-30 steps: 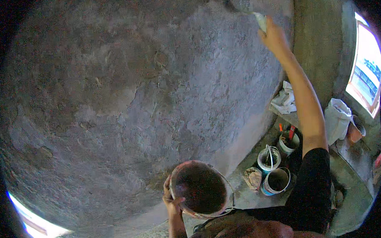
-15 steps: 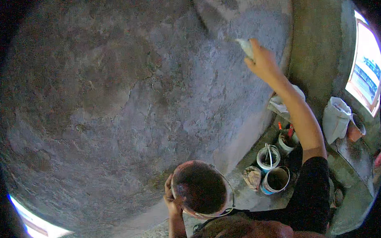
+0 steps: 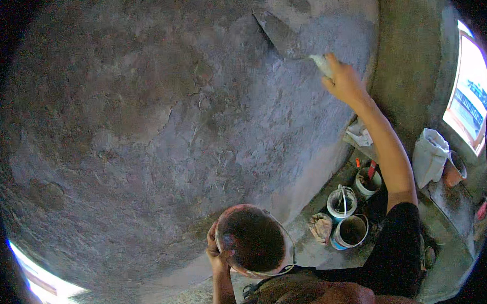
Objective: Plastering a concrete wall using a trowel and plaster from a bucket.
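Closest to me, at about six o'clock, my left hand (image 3: pixel 216 253) curls around the left rim of a round bucket (image 3: pixel 253 240), fingers wrapped tight on its edge; the inside looks dark, and I cannot tell what it carries. Just right of that, around four to five o'clock, a cluster sits on the concrete floor (image 3: pixel 451 252): a crumpled rag (image 3: pixel 321 226), a blue-sided tub (image 3: pixel 351 231) touching the sleeve of my right arm, a white pail with a wire handle (image 3: pixel 342 201) just behind it, and a small white pot with red-handled tools (image 3: pixel 368 181) standing in it. Further out at three o'clock, a white bag (image 3: pixel 429 156) stands upright, with a brownish pot (image 3: pixel 454 171) just beside it on its right (its contents are too small to make out). My right arm runs up from the lower edge toward one o'clock, and my right hand (image 3: pixel 344 83) is clenched around the pale handle of a trowel (image 3: pixel 282 31), whose dark blade lies flat against the grey plastered wall (image 3: pixel 146 128), pointing up and left toward twelve o'clock. The wall fills most of the view, mottled and cracked. At the far right, near two o'clock, a bright window opening (image 3: pixel 469 98) glows.
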Motion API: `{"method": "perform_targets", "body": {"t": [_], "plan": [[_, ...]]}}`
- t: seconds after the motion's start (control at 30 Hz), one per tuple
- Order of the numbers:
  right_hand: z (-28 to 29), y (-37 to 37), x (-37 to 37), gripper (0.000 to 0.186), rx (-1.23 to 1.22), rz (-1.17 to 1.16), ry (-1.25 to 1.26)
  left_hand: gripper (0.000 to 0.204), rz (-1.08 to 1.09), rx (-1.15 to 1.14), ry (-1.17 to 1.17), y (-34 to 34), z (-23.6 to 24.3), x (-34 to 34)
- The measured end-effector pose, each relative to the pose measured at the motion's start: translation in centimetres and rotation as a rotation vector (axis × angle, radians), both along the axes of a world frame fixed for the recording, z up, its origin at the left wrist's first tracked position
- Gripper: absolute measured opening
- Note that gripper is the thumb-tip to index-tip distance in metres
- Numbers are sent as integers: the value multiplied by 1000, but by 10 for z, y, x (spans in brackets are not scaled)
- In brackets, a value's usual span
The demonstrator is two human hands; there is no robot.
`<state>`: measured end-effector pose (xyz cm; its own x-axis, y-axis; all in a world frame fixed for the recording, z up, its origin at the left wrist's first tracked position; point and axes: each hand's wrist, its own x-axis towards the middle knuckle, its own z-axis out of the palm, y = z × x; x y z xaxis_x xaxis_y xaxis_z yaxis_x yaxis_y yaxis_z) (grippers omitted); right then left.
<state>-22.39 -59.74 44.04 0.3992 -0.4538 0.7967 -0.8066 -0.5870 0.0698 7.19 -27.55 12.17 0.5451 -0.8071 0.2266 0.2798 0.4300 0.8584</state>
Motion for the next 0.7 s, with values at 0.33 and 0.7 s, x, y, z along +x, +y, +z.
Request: {"method": "perform_targets", "body": {"t": [0.33,0.7], "plan": [[59,-43,13,53,-81,53,-185,82,-26,-20,7,-1,-1,-5],[44,-18,1,51,-68,9,-170,82,16,-12,-57,-3,1,-8]]}}
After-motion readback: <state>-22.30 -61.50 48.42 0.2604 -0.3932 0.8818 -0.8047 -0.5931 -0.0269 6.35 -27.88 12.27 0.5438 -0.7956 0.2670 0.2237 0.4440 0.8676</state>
